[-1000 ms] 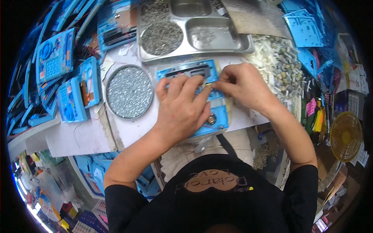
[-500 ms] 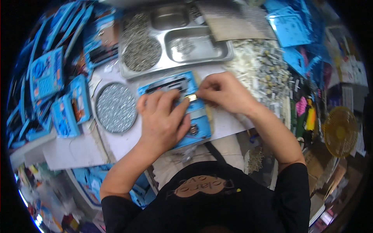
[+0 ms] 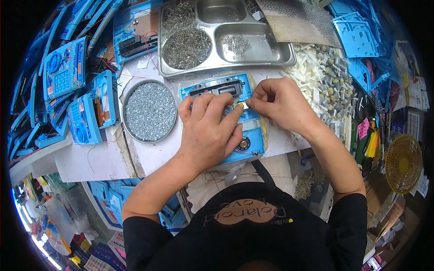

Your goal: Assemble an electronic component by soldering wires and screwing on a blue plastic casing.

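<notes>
The blue casing lies under the spread left hand — right hand alongside, pinching a shiny piece.

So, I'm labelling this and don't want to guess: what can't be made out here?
In the head view:
Middle of the blue casing: partly hidden under the left hand.
Small yellowish piece: too small, partly covered at the right hand.
Far end of the metal tray: cut off by the upper edge.
Silvery bits in the round dish: too small individually.
</notes>
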The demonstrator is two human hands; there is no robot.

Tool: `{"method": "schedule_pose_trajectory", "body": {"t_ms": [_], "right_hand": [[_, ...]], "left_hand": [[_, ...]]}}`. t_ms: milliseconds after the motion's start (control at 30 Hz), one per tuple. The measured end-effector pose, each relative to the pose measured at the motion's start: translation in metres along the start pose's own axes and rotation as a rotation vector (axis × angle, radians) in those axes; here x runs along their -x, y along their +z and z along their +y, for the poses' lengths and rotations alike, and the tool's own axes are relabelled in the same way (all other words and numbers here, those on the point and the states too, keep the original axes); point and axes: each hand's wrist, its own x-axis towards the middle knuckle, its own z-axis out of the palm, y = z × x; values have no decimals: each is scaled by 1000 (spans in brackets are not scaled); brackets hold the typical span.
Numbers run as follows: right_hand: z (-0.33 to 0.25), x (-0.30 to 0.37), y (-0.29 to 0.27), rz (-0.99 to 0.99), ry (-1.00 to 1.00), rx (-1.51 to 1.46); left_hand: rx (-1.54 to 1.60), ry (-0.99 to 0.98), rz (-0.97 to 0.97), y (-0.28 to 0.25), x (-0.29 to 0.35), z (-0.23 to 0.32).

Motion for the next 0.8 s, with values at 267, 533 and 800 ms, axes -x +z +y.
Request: {"method": "schedule_pose_trajectory", "body": {"t_ms": [267, 533, 800], "right_hand": [[4, -1, 4, 6, -41, 3], [26, -17, -85, 191, 10, -9], [221, -58, -310, 1000, 785, 409]], "left_hand": [[5, 14, 3, 2, -1, -2], [110, -26, -19, -8, -14, -12], [185, 17, -14, -2, -29, -26]]}}
